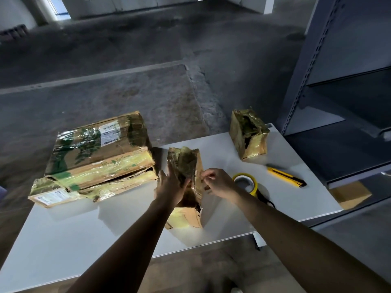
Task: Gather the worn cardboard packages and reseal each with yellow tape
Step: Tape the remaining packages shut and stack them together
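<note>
Left of the upright package [186, 214] lie the stacked packages [99, 157]. The left hand [169, 185] grips its left side and the right hand [218, 182] pinches its loose film [197, 180] — probably seam preparation. Next, reach for the yellow tape roll [246, 182] just to its right.

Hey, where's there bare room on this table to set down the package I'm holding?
Widest bare patch: the near-left table, in front of the big package stack. Smaller one: between the held package and the far small package. Crowded on the right around the tape roll and knife.
</note>
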Motion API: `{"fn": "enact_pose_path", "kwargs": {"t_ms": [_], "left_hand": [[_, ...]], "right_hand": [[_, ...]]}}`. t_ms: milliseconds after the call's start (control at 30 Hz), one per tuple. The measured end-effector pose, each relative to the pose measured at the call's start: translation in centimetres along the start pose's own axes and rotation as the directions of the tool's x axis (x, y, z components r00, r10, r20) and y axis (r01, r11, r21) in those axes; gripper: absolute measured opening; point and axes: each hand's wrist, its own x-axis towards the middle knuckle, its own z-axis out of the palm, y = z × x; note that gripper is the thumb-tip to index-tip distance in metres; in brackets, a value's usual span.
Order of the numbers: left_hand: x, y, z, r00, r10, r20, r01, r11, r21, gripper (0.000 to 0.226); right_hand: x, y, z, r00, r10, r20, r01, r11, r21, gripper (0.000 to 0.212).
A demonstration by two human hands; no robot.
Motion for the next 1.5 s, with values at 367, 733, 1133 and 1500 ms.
{"fn": "enact_pose_path", "kwargs": {"t_ms": [367, 733, 1133, 1500], "left_hand": [[1.0, 1.7, 1.2, 0.985, -0.127, 0.115, 0.113, 0.986, 0.125, 0.118], [2.1, 1.4, 1.5, 0.998, -0.045, 0.040, 0.033, 0.966, 0.258, 0.090], [1.9, 0.1, 0.4, 0.997, -0.025, 0.070, 0.005, 0.963, 0.268, 0.084], [1.6, 0.4, 0.8, 0.990, -0.077, 0.115, 0.052, 0.977, 0.205, 0.124]], "right_hand": [[1.2, 4.1, -3.9, 0.990, -0.063, -0.128, 0.013, 0.933, -0.359, 0.024], [3.0, 10.2, -5.4, 0.998, -0.016, -0.061, -0.034, 0.666, -0.745, 0.048], [2.2, 8.8, -5.9, 0.999, -0.038, -0.019, 0.023, 0.844, -0.536, 0.046], [-0.9, 1.8, -5.7, 0.991, -0.082, -0.105, 0.091, 0.993, 0.078, 0.038]]}}
